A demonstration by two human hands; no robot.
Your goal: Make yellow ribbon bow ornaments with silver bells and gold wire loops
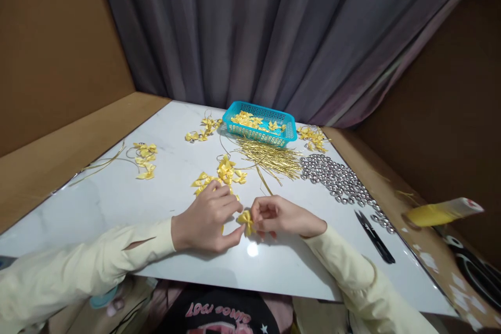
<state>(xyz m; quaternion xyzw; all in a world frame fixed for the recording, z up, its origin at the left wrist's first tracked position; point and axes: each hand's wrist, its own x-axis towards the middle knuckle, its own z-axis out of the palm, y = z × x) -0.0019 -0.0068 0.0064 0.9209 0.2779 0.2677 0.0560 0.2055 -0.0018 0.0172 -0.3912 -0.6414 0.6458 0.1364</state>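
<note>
A white counter (pixel 117 193) carries a blue basket (pixel 289 135) at the far side, with gold wires (pixel 270 156) and silver beads (pixel 336 177) nearer and to the right. Near the middle, the left hand (pixel 203 219) and right hand (pixel 282 216) both have their grip pinched on one small yellow bow (pixel 246 219). It looks light, soft and crushable, and is best held at its knot.

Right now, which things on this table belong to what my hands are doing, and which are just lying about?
Likely in use: yellow bow, pinched between left hand and right hand; loose bows beside them; gold wires; silver beads; blue basket holding more bows.
Lying about: black snips, untouched near the right edge; yellow roll beyond it.
</note>
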